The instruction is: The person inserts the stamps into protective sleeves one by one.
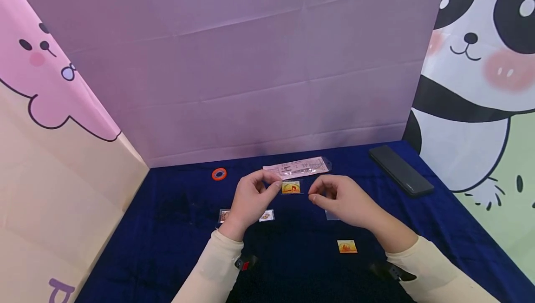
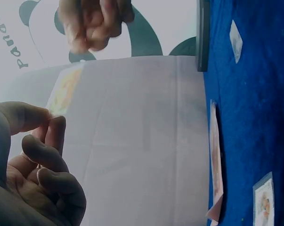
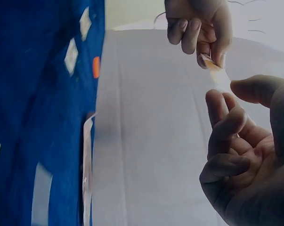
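My left hand [image 1: 255, 198] is raised over the table and pinches one end of a clear sleeve between thumb and forefinger. Inside the sleeve is a small yellow-and-red stamp [image 1: 291, 187], also visible in the left wrist view [image 2: 65, 92]. Facing it from the other side is my right hand [image 1: 347, 203], its fingers loosely bent. In the right wrist view, a gap shows between the thumb and forefinger of that hand [image 3: 255, 136], just short of the sleeve's free end. A pale, flat clear sleeve [image 1: 332, 215] lies partly hidden below the right hand.
Another yellow stamp [image 1: 347, 247] lies front right on the blue cloth [image 1: 167, 247]. A whitish sleeved stamp [image 1: 266, 215] and a reddish one [image 1: 224, 215] flank the left wrist. Behind are a pink packet [image 1: 296, 168], an orange ring [image 1: 214, 174] and a dark case [image 1: 401, 170].
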`<action>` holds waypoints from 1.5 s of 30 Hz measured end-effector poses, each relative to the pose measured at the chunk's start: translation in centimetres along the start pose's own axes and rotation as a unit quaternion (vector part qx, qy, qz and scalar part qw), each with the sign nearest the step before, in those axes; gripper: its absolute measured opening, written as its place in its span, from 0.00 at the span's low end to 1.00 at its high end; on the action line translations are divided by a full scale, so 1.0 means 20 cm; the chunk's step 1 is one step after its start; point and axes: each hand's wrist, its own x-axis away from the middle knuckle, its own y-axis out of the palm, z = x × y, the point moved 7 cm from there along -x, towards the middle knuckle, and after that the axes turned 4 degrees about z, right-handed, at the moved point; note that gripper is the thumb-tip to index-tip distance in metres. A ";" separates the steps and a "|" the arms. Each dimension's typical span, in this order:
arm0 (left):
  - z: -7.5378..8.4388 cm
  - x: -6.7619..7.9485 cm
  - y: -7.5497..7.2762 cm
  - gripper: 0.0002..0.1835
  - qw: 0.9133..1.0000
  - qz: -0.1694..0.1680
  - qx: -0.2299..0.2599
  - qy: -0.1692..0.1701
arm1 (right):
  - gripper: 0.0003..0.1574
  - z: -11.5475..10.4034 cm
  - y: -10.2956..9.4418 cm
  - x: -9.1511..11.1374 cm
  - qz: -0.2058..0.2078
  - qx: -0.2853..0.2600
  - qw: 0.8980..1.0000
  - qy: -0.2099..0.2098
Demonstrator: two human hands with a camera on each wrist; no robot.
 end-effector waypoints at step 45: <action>-0.52 -0.11 0.31 0.05 0.959 -0.119 -0.195 -0.167 | 0.18 0.48 0.09 0.31 -0.154 0.154 0.976 0.017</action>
